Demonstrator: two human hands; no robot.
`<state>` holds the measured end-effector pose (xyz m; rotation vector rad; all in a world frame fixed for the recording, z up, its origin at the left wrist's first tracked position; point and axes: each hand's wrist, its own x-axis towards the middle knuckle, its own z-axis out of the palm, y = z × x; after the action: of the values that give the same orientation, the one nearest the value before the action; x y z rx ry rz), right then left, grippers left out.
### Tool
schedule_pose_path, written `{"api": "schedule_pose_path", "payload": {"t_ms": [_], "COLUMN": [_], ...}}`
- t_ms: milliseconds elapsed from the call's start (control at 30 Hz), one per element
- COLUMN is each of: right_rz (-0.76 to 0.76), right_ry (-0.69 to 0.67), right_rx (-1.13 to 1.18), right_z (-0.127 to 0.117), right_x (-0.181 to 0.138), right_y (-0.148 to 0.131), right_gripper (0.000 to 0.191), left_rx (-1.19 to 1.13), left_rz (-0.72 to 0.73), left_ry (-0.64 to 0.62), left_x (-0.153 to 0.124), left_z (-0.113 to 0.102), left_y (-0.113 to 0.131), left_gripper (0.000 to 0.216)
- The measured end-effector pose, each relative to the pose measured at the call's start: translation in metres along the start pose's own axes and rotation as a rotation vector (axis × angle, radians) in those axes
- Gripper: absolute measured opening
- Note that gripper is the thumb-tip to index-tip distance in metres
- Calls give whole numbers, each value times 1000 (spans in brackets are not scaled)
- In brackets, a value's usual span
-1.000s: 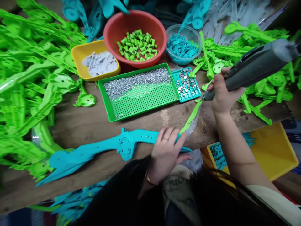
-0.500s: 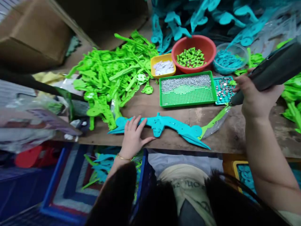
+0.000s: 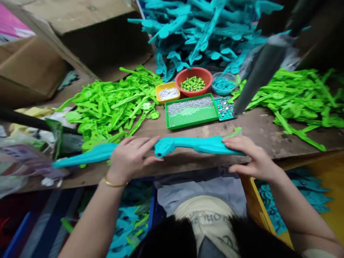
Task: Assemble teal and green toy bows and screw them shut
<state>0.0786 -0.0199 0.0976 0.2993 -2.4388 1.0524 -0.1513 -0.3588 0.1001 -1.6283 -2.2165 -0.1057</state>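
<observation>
A long bow-shaped turquoise plastic piece (image 3: 185, 144) with a small head-like middle is held level just above the front edge of the bench. My left hand (image 3: 130, 157) wraps its left arm, thumb below, beside the middle. At the right end, my right hand (image 3: 251, 156) has its fingers laid over the piece, with the thumb lower and apart. A bit of lime-green plastic (image 3: 235, 132) shows behind that end. The dark power tool (image 3: 260, 73) is upright beyond my right hand, out of its grasp.
A green tray (image 3: 193, 122) of small metal pins lies mid-bench. Behind it are a yellow dish (image 3: 158, 94), a red bowl (image 3: 178, 84) and a clear bowl (image 3: 233, 89). Lime-green parts (image 3: 107, 105) are heaped left, with more green parts (image 3: 301, 96) right. Turquoise parts (image 3: 199, 30) pile up behind.
My right hand has let go of the power tool and taken the right end of the turquoise piece. The piece is lifted and turned, its left tip now further left. The view has shifted.
</observation>
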Motion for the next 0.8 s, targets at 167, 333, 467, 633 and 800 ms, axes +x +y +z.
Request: {"api": "schedule_pose_path", "payload": {"t_ms": [167,333,467,633,800], "right_rz": [159,171,131,-18,-24], "right_ry": [289,398,275,43,-23], "right_rx": [218,302,-166,-702,-684], "right_z": [3,-12,-38,-40,-24], "right_x": [-13,-14,-3,21,38], "right_y": [-2,4,-17,-41,-35], "right_gripper": [42,25,19,22,14], "left_rx": [70,173,194,161,59], "left_rz": [122,172,157,138,128], "left_ry": [131,136,116,85,97], "left_x": [43,60,59,61,59], "left_z": [-37,-47,-44,-30,-21], "left_y": [5,26,39,52,57], "left_gripper": [52,48,48,48,45]}}
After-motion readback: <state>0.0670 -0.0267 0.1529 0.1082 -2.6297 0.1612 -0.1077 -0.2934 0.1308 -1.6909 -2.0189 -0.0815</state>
